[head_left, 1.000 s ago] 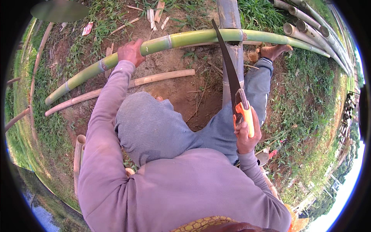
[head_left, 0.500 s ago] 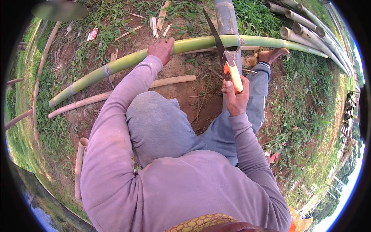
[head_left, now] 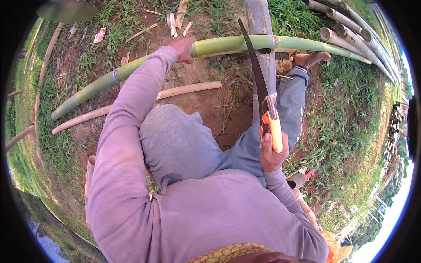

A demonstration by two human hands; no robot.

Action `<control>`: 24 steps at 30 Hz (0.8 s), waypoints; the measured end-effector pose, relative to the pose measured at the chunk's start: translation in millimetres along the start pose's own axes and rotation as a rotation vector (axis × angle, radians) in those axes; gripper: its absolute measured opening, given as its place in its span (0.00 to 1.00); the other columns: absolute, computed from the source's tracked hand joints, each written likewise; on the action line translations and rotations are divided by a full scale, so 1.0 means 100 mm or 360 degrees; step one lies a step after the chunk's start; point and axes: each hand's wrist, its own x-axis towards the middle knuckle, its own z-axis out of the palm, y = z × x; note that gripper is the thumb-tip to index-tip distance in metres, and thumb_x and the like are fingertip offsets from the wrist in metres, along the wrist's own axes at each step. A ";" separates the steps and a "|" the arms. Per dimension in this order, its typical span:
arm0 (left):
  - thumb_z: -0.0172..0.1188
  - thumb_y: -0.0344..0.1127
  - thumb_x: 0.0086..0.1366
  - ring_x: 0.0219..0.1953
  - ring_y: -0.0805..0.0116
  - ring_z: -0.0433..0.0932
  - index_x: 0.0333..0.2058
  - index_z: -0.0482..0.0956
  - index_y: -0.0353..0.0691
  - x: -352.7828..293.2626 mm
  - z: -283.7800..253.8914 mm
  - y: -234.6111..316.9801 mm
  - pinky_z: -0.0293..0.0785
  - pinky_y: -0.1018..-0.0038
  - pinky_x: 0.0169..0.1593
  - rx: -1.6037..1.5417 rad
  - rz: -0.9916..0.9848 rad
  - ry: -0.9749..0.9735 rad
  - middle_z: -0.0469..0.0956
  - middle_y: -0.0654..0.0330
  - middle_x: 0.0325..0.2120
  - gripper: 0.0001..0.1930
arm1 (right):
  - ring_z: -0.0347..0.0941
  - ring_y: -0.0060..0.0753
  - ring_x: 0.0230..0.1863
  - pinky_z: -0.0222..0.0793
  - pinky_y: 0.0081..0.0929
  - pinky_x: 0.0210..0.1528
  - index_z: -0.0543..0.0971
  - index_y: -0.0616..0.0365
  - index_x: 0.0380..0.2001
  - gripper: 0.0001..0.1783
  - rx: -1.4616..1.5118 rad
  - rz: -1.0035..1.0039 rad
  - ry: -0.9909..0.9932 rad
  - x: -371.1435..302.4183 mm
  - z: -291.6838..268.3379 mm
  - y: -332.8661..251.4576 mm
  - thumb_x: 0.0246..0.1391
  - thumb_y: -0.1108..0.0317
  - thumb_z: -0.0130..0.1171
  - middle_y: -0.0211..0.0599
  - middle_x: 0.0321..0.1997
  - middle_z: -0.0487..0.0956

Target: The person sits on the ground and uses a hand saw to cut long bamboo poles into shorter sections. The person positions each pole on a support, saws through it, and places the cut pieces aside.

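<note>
A long green bamboo pole [head_left: 223, 46] runs across in front of me, resting over a thick grey bamboo pole [head_left: 259, 22] that lies away from me. My left hand [head_left: 180, 49] is closed around the green pole, left of the crossing. In my right hand [head_left: 275, 154] is a curved pruning saw [head_left: 258, 72] with an orange handle. Its dark blade crosses the green pole just left of the grey one, tip pointing away from me. Whether the teeth are biting into the bamboo I cannot tell. My bare foot [head_left: 312, 59] is beside the green pole on the right.
Several cut bamboo poles [head_left: 351, 37] are stacked at the far right. A thin peeled pole [head_left: 188, 90] lies on the soil nearer than the green one. Split bamboo pieces [head_left: 180, 15] and a red-white wrapper [head_left: 100, 35] lie on the grassy ground.
My right hand has drawn the saw back toward me, so more blade shows on the near side of the pole. My left hand has shifted slightly left and stays on the pole.
</note>
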 end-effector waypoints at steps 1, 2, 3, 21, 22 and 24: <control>0.77 0.41 0.50 0.55 0.43 0.84 0.61 0.77 0.50 -0.01 -0.03 0.03 0.80 0.52 0.60 -0.0003 -0.0025 -0.0023 0.87 0.49 0.50 0.36 | 0.76 0.15 0.23 0.72 0.20 0.27 0.80 0.67 0.48 0.11 -0.0060 -0.0009 -0.0003 -0.05 -0.05 -0.02 0.72 0.69 0.65 0.31 0.28 0.84; 0.78 0.42 0.51 0.57 0.44 0.84 0.61 0.77 0.50 -0.01 -0.02 0.04 0.79 0.52 0.62 -0.0006 -0.0054 -0.0047 0.86 0.50 0.52 0.37 | 0.76 0.15 0.23 0.72 0.21 0.27 0.80 0.66 0.48 0.11 -0.0005 -0.0014 -0.0017 0.03 -0.01 0.04 0.71 0.68 0.66 0.30 0.28 0.84; 0.78 0.42 0.51 0.57 0.44 0.84 0.61 0.77 0.50 -0.02 -0.01 0.01 0.79 0.52 0.62 -0.0016 -0.0054 -0.0043 0.86 0.50 0.52 0.37 | 0.75 0.15 0.23 0.72 0.22 0.27 0.81 0.66 0.48 0.12 0.0066 -0.0025 -0.0029 0.22 0.10 0.09 0.71 0.68 0.66 0.30 0.28 0.83; 0.78 0.40 0.47 0.53 0.44 0.86 0.58 0.80 0.50 0.05 -0.04 0.09 0.80 0.54 0.58 -0.0120 0.0053 -0.0114 0.88 0.50 0.48 0.36 | 0.72 0.16 0.24 0.70 0.24 0.29 0.82 0.63 0.43 0.10 0.0029 -0.0102 0.0043 1.23 0.66 0.45 0.68 0.67 0.70 0.30 0.26 0.81; 0.79 0.41 0.47 0.54 0.44 0.86 0.58 0.80 0.50 0.10 -0.11 0.11 0.80 0.54 0.59 -0.0117 0.0049 -0.0116 0.88 0.51 0.50 0.36 | 0.70 0.18 0.25 0.70 0.26 0.30 0.83 0.63 0.42 0.10 0.0130 -0.0098 0.0089 1.49 0.89 0.30 0.68 0.66 0.70 0.32 0.26 0.80; 0.78 0.41 0.47 0.53 0.44 0.86 0.58 0.81 0.50 0.12 -0.14 0.03 0.80 0.54 0.58 -0.0109 0.0065 -0.0083 0.88 0.50 0.48 0.35 | 0.72 0.19 0.24 0.71 0.26 0.29 0.83 0.63 0.43 0.10 0.0105 -0.0153 0.0107 1.50 0.90 0.42 0.68 0.66 0.70 0.31 0.25 0.80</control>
